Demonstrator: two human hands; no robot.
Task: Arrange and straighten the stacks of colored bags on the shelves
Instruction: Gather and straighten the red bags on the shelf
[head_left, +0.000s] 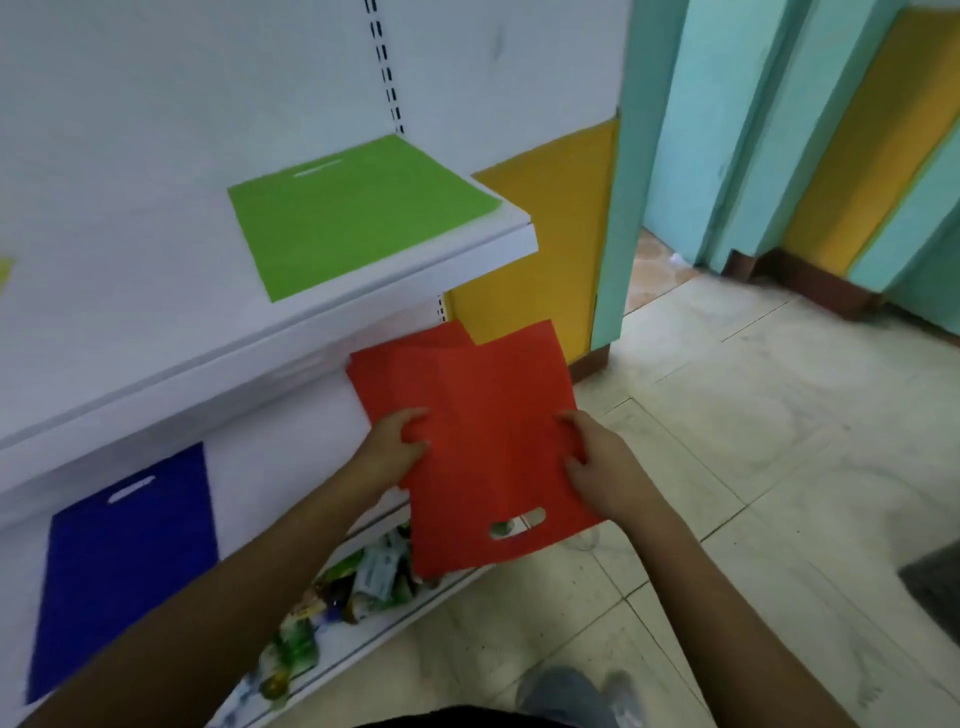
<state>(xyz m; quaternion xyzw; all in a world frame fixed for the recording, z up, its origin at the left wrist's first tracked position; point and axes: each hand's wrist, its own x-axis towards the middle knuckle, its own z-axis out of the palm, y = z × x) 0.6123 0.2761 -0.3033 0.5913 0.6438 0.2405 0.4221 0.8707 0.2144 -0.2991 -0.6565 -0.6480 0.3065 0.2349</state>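
A stack of red bags (483, 436) sticks out past the right end of the middle shelf, its handle cut-out toward me. My left hand (397, 441) grips the stack's left edge, thumb on top. My right hand (597, 462) grips the right edge, fingers curled onto the top bag. The bags lie fanned, one corner showing behind the top. A green bag stack (358, 213) lies flat on the upper shelf (467, 254). A blue bag stack (124, 561) lies on the middle shelf at the left.
Below the red bags, a bottom shelf (415, 603) holds several small snack packets (374, 577). To the right are pale floor tiles (753, 467), a yellow and teal wall (608, 223) and a doorway. My shoe (571, 696) shows at the bottom.
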